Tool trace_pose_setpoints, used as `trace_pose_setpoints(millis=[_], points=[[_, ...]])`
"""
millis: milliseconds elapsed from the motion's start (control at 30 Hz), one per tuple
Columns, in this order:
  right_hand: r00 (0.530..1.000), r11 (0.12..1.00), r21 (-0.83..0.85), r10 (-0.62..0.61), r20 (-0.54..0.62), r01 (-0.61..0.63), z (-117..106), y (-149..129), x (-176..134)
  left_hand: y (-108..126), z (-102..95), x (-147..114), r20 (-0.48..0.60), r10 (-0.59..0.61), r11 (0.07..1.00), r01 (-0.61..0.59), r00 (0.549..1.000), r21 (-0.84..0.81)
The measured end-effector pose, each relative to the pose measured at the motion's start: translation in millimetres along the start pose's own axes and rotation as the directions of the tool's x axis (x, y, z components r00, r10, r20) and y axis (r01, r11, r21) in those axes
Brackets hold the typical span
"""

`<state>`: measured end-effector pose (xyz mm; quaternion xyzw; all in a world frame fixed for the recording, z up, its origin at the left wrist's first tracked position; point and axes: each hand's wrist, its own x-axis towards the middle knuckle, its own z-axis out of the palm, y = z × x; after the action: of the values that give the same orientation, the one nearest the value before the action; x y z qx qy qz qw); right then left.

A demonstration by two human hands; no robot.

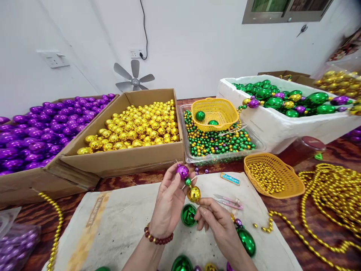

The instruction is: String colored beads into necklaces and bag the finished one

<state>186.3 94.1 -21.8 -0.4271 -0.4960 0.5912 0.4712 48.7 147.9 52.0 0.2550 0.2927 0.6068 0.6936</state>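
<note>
My left hand (168, 201) pinches a shiny purple bead (182, 171) that sits on a thin needle. Below it on the same strand hang a small green bead (187, 182) and a gold bead (194, 194). My right hand (218, 224) grips the strand just under the gold bead, next to a larger green bead (188, 215). The strand continues down past a big green oval bead (246, 241). Both hands hover over a white cloth (118, 222).
Cardboard boxes hold purple beads (42, 130) and gold beads (135, 128). A clear tray of small mixed beads (220, 145) carries a yellow basket (214, 113). A white foam box (279, 124) holds strung beads. An orange basket (273, 176), snips (228, 202) and gold bead chains (329, 195) lie right.
</note>
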Motion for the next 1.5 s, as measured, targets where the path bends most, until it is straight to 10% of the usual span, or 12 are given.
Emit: trace_pose_setpoints(millis=[267,500,600,700,800,933,1133,1500], points=[[0.989,0.99,0.135,0.055,-0.135,-0.037,-6.4,5.8,3.4,-4.2,0.9,-0.5,0.057,-0.037,0.995,0.032,0.998,0.091],[0.992,0.953,0.303,0.049,-0.121,-0.01,-8.9,7.0,11.0,14.0,-36.4,27.1,0.049,0.063,0.835,-0.08,0.997,0.545],[0.99,0.931,0.365,0.057,-0.128,-0.006,-14.5,9.3,10.4,15.3,-52.2,39.9,0.013,0.173,0.59,-0.114,0.985,0.8],[0.988,0.919,0.393,0.039,-0.15,0.023,-18.8,11.8,8.3,13.2,-30.7,52.2,0.298,0.199,0.207,-0.338,0.933,0.918],[0.984,0.916,0.397,0.017,-0.178,0.056,-20.7,14.3,4.9,10.4,16.7,79.8,0.578,0.001,-0.238,-0.562,0.816,0.792],[0.976,0.913,0.4,0.012,-0.219,0.078,-20.9,17.0,-0.2,1.5,60.9,146.1,0.457,-0.243,-0.589,-0.504,0.856,0.632],[0.968,0.919,0.381,0.002,-0.249,0.096,-21.1,13.0,-0.7,-17.9,57.2,212.8,0.285,-0.283,-0.631,-0.402,0.916,0.663],[0.96,0.927,0.369,0.04,-0.278,0.068,-21.3,10.6,2.7,-14.7,56.7,195.5,0.419,-0.117,-0.343,-0.432,0.901,0.834]])
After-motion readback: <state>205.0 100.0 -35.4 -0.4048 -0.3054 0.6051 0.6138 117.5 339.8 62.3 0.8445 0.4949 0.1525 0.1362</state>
